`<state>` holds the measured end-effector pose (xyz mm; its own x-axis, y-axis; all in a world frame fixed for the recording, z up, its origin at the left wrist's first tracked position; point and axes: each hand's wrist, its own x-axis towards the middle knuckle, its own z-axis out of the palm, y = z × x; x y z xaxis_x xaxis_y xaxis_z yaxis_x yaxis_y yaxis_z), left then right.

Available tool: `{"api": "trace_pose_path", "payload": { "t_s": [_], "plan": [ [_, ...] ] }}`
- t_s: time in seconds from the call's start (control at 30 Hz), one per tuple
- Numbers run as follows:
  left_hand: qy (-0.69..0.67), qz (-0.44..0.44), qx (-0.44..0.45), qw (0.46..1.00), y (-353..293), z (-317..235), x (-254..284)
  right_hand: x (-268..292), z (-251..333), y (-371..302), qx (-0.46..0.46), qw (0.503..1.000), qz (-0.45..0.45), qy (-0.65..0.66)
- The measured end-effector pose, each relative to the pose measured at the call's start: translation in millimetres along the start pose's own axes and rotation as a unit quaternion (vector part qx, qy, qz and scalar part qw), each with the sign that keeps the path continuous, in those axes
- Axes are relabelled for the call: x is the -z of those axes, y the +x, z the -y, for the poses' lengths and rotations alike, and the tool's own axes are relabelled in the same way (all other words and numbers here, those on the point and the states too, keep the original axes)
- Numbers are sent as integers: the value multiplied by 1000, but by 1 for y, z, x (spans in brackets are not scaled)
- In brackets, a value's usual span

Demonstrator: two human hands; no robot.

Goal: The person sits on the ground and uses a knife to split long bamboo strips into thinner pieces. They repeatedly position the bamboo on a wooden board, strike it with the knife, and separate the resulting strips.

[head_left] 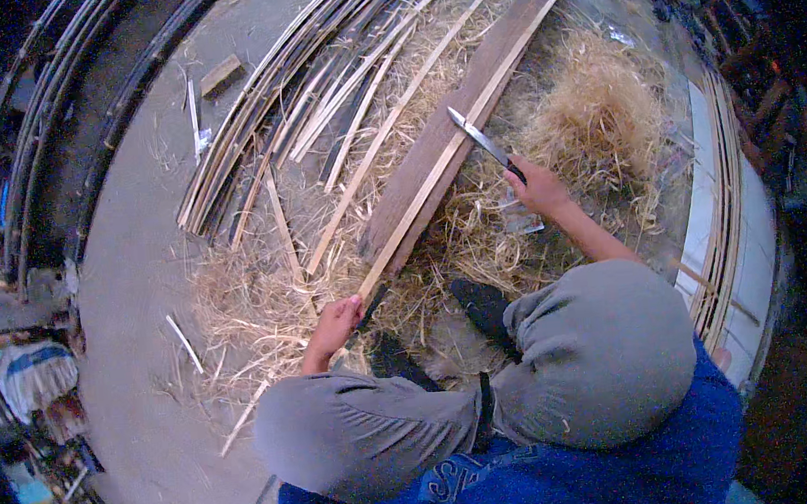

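My left hand (336, 322) is closed round the near end of a long pale bamboo strip (428, 189). The strip lies lengthwise along a dark brown wooden plank (434, 155) that slants away to the upper right. In my right hand (541, 187) is the dark handle of a knife (482, 137). Its blade crosses over the strip near the middle of the plank; whether the edge touches the strip I cannot tell. Under my left hand, part of a dark thin object shows, its kind unclear.
Curly shavings (601, 113) heap right of the plank and spread around my feet. A bundle of split strips (287, 100) lies at the far left, near a small wood block (221, 75). Dark poles (42, 119) line the left side; more strips (727, 198) rest on white tiles at right.
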<state>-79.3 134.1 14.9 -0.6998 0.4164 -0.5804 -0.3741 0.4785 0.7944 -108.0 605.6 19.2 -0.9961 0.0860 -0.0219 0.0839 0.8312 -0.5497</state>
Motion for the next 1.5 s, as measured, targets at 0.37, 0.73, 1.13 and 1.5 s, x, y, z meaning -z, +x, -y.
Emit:
{"api": "trace_pose_path", "payload": {
  "t_s": [0.37, 0.73, 1.13, 1.5],
  "plan": [
    [139, -118, -40, 982, -39, 35, 13, 34, -50, 28, -173, 982, -41, -62],
    [273, -198, -113, 935, -55, 38, 2, 38, -101, 19, -222, 940, -223, -129],
    [230, -110, -51, 966, -12, 4, 5, 18, -2, 12, -108, 991, -40, -65],
    [-21, 26, 98, 995, -35, 0, 8, -12, 47, -22, 10, 999, 36, 10]
  ]
}}
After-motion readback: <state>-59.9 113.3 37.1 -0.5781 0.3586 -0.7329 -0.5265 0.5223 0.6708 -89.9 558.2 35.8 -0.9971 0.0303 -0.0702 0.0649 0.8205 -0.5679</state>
